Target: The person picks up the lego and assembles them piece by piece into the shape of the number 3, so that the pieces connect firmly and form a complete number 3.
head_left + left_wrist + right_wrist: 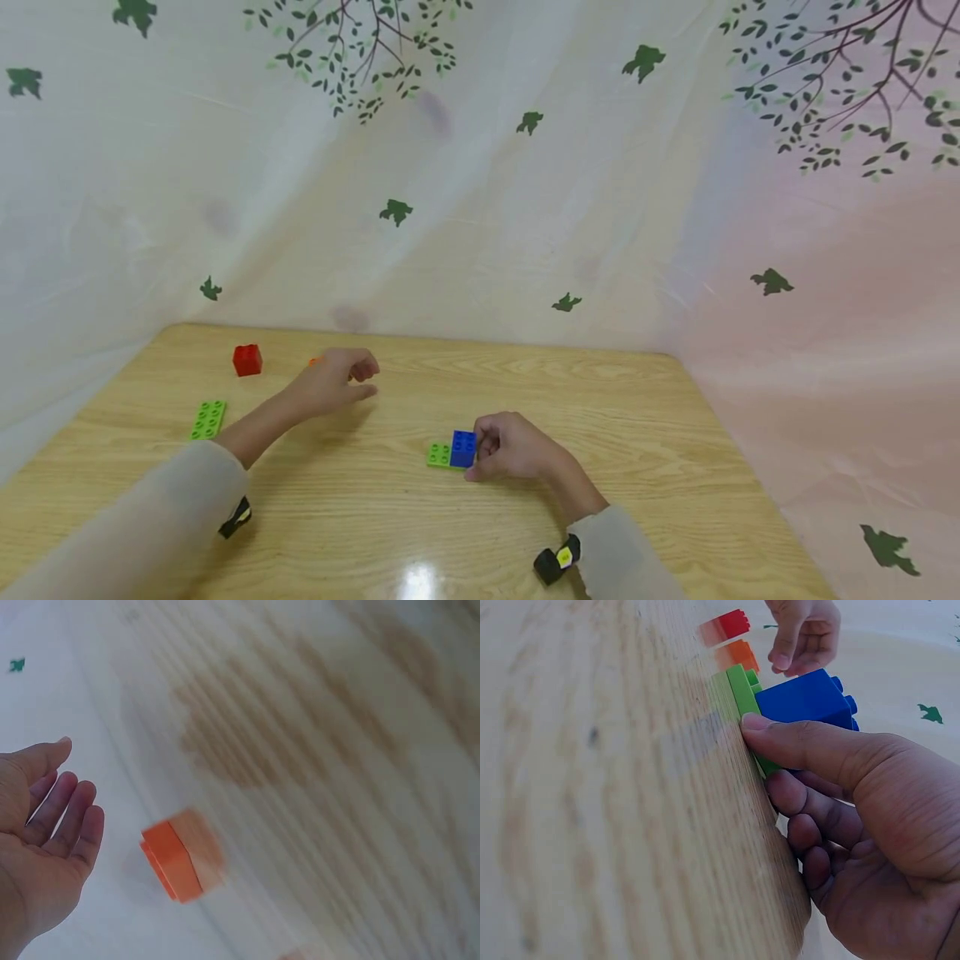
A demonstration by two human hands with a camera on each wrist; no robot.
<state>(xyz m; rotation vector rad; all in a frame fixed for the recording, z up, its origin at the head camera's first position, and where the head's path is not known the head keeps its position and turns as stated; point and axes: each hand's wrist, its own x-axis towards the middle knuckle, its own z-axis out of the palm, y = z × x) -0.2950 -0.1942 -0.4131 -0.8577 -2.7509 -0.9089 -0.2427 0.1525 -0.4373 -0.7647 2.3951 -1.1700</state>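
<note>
My right hand (517, 447) pinches a light green building plate (438, 455) at its right end, thumb on the near side. On that end of the plate stands a blue brick (463, 448), and the plate's left studs are bare. The right wrist view shows the thumb (795, 742) along the green edge, below the blue brick's side. Farther left, my left hand (333, 383) is held over the table with fingers loosely bent and nothing in them. An orange brick (172, 859) lies near it, mostly hidden behind the hand in the head view.
A red brick (247, 361) sits at the back left of the wooden table (360, 517). Nearer, beside the left forearm, lies another light green plate (208, 420). A pale cloth with printed leaves (465, 275) hangs behind the table and along its sides.
</note>
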